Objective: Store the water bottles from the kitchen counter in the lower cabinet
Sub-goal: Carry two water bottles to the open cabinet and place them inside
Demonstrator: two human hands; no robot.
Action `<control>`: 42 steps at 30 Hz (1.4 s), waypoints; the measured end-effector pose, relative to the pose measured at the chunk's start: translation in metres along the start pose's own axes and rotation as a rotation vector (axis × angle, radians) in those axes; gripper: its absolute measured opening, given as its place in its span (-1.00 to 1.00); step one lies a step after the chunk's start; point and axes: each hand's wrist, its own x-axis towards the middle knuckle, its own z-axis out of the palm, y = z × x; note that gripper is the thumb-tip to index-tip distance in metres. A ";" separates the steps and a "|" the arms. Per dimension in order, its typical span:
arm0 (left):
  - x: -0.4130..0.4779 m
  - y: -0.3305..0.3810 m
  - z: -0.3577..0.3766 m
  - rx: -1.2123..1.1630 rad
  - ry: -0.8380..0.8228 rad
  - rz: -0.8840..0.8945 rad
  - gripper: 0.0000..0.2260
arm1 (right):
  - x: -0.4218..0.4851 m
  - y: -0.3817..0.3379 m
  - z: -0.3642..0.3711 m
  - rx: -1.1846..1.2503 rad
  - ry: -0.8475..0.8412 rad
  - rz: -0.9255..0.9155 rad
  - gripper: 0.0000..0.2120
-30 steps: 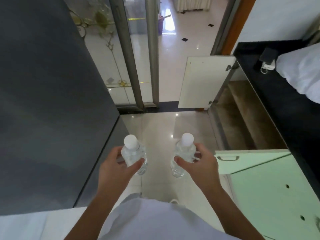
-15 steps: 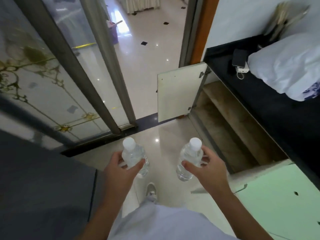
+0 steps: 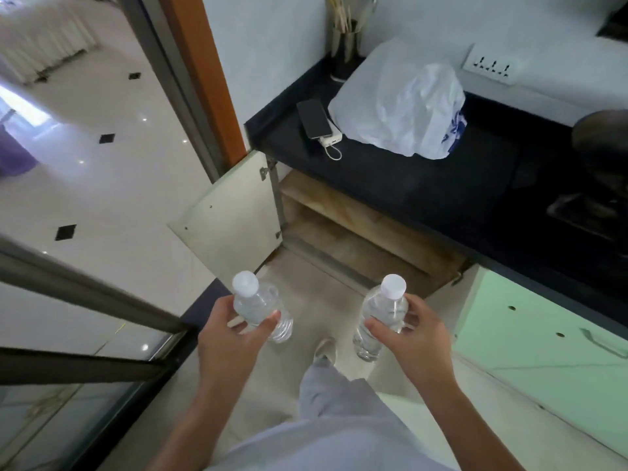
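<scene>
**A:** What is in view, and where are the bottles?

**B:** A head-worn camera looks down at a person standing on a glossy tiled floor. The left hand (image 3: 234,334) has its grip wrapped around one clear water bottle (image 3: 260,309), and the right hand (image 3: 413,334) holds a second water bottle (image 3: 382,314) the same way. Both are capped, roughly upright and carried in the air. Ahead, under a black tabletop (image 3: 407,185), the lower cabinet (image 3: 343,232) stands open, its door (image 3: 231,215) swung out to the left.

**A:** What could go wrong from here?

**B:** With both hands full, neither is free to steady the person while bending down. The open door juts beside the path, so an elbow or the left bottle could knock it. A second, pale green door (image 3: 543,338) sits close on the right. The bottles look smooth, and a loosened grip could drop one onto the hard floor.
</scene>
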 end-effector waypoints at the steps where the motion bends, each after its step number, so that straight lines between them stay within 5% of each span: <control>1: 0.010 0.004 0.002 0.002 -0.009 0.000 -0.66 | 0.012 -0.003 0.006 -0.003 -0.003 0.009 -0.46; 16: 0.153 0.029 -0.020 0.117 0.075 -0.077 -0.62 | 0.159 -0.121 0.119 0.013 -0.146 -0.101 -0.38; 30: 0.297 0.038 0.015 0.276 -0.601 0.073 -0.61 | 0.121 -0.110 0.151 -0.004 0.287 0.409 -0.49; 42: 0.300 0.018 0.077 0.421 -0.855 0.151 -0.53 | 0.097 -0.053 0.159 0.149 0.455 0.609 -0.41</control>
